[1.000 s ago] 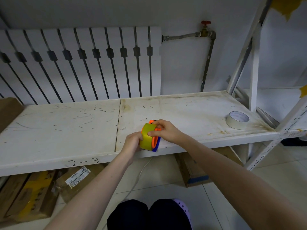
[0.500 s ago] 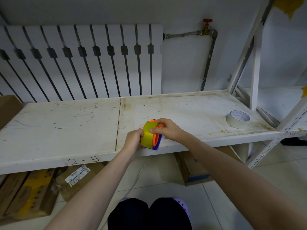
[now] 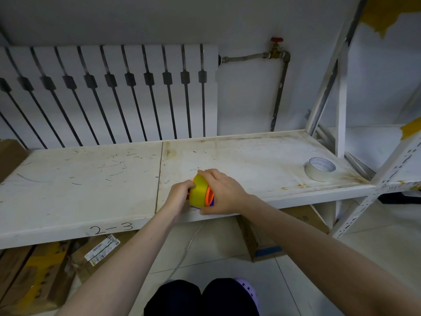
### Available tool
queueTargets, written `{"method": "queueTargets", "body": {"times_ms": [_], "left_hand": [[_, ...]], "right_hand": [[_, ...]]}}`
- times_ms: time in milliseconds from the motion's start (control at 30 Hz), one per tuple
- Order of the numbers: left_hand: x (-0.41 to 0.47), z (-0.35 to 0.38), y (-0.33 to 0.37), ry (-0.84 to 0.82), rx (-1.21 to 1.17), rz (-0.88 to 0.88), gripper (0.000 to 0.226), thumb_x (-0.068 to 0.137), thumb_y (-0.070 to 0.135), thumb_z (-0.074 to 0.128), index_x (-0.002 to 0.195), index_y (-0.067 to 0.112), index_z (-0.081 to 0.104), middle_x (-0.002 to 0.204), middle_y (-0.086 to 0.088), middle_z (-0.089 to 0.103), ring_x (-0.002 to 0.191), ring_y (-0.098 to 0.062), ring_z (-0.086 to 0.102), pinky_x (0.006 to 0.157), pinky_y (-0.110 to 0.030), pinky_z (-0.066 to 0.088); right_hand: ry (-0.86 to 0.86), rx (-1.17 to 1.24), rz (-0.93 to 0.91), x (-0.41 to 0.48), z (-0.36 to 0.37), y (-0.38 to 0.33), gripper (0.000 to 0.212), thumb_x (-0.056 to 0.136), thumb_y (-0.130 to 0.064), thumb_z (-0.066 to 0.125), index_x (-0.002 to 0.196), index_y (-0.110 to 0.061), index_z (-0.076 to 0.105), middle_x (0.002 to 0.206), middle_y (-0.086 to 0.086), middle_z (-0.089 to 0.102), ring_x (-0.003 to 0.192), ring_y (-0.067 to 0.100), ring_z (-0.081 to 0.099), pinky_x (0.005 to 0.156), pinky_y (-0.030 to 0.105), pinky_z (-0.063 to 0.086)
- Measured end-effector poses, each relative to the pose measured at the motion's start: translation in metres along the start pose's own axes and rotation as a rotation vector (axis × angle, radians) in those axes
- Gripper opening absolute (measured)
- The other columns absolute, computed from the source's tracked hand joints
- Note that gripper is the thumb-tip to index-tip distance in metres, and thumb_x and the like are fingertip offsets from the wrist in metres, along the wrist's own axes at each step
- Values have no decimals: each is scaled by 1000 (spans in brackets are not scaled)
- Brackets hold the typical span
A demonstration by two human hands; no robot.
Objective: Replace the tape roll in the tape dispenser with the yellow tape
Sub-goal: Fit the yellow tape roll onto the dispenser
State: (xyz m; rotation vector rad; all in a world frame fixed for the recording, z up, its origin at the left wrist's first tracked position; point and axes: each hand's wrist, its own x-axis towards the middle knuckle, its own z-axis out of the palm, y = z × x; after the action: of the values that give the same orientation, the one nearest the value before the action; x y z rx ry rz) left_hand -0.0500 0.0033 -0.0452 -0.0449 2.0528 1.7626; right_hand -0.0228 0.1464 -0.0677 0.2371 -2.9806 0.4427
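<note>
Since the earlier frame the right hand (image 3: 222,193) has slid over the top of the yellow tape (image 3: 198,190), covering more of the orange-and-blue tape dispenser (image 3: 209,197). The left hand (image 3: 180,197) keeps a closed grip on the roll's left side. Both rest at the shelf (image 3: 79,179) front edge; the white tape roll (image 3: 320,169) lies unmoved, far right.

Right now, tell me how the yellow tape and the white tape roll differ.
The yellow tape stands on edge in the orange-and-blue dispenser, gripped by the left hand and right hand; the white tape roll lies flat, untouched, far right on the shelf. Both are round tape rolls.
</note>
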Motion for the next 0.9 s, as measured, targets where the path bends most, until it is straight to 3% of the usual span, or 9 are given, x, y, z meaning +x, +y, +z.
{"method": "queueTargets", "body": {"times_ms": [100,200,233,300,400,567,733,900], "left_hand": [[-2,0,2,-7,8,-23,8,82,14,48,77,9,44,77,-7,45,65,-18,43,48,-24,37],[-4,-1,2,12,34,-40,29,53,15,45,81,9,41,85,-12,44,77,-23,40,55,-25,28],[-3,-2,1,9,32,-37,31,53,16,45,83,10,41,87,-12,44,80,-23,40,56,-27,27],[-2,-2,1,14,19,-32,15,71,18,49,82,11,42,85,-11,43,76,-23,41,57,-27,27],[1,-4,3,30,0,-39,13,87,23,47,82,12,51,81,-8,51,66,-17,46,55,-26,31],[5,0,12,49,-13,-123,22,84,28,51,99,11,52,78,-6,53,68,-20,51,58,-28,41],[4,0,15,15,8,-166,8,79,19,42,74,13,44,75,-7,48,62,-21,46,54,-25,36],[0,4,23,12,50,-202,8,80,11,40,72,12,42,75,-7,47,61,-22,46,52,-27,34]], "right_hand": [[72,-64,24,-1,-2,1,97,62,-54,75,142,-24,28,137,3,45,117,26,52,89,37,47],[62,-19,111,2,-4,-1,91,64,-54,72,138,-23,31,129,3,53,108,26,57,81,34,46],[26,57,171,3,-4,-1,87,65,-52,72,135,-21,31,125,3,54,104,25,57,77,33,46],[-64,287,282,6,-2,-1,75,68,-48,71,126,-19,34,116,5,56,98,23,56,73,36,50],[-134,496,316,8,-3,0,65,70,-42,71,120,-20,37,113,5,53,100,23,56,83,43,55],[-96,324,184,6,3,-12,72,69,-37,73,128,-19,36,120,4,44,100,23,53,80,38,52],[-125,337,204,5,1,-6,74,65,-43,74,125,-23,36,116,2,49,100,22,55,81,41,55],[-140,306,194,4,-5,-3,75,69,-42,74,130,-22,36,115,1,51,101,20,54,83,38,54]]}}
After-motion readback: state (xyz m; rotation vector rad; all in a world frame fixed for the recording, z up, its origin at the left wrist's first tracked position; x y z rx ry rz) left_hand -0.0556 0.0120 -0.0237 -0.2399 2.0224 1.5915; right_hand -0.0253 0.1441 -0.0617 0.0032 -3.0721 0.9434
